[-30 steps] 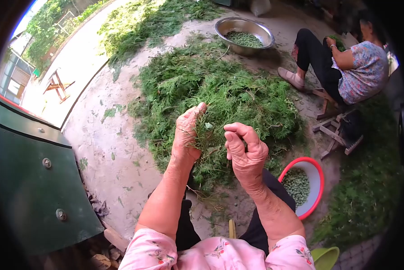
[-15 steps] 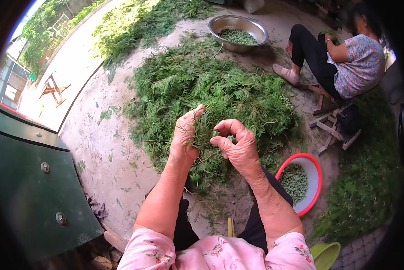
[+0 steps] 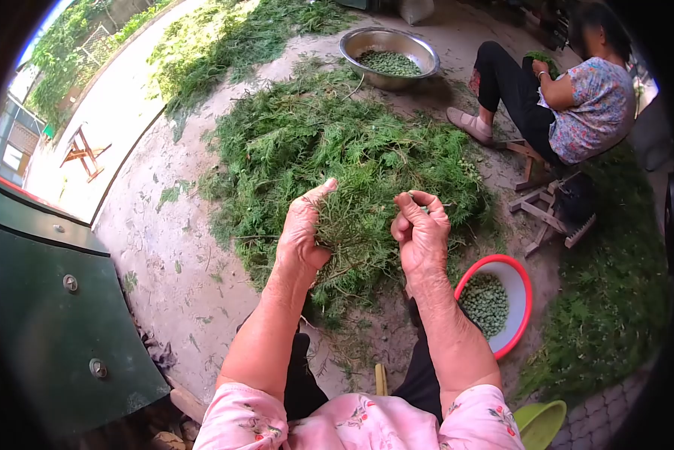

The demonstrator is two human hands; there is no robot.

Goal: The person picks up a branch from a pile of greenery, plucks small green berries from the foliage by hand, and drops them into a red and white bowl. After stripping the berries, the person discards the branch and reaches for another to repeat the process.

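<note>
My left hand [image 3: 301, 232] is closed around a feathery green sprig [image 3: 344, 217] of a scale-leaved evergreen, its thumb pointing up and away. To its right, my right hand [image 3: 423, 232] is pinched shut, with a speck of green at the thumb and fingertip; the curled fingers hide the rest. Both hands are above a large heap of cut evergreen branches [image 3: 397, 154]. By my right knee stands a white bowl with a red rim [image 3: 526, 300], partly filled with small green cones [image 3: 487, 306].
Beyond the heap is a metal basin [image 3: 427, 46] with more green cones. A person [image 3: 588, 105] sits at the right, hands on greenery. Wooden stools [image 3: 543, 210] stand nearby. A green metal panel [image 3: 44, 315] is at left, a yellow-green basin [image 3: 543, 424] at lower right.
My right hand has moved right, away from the sprig, and its fingers have closed over the green cones seen in them before. My left hand still holds the sprig.
</note>
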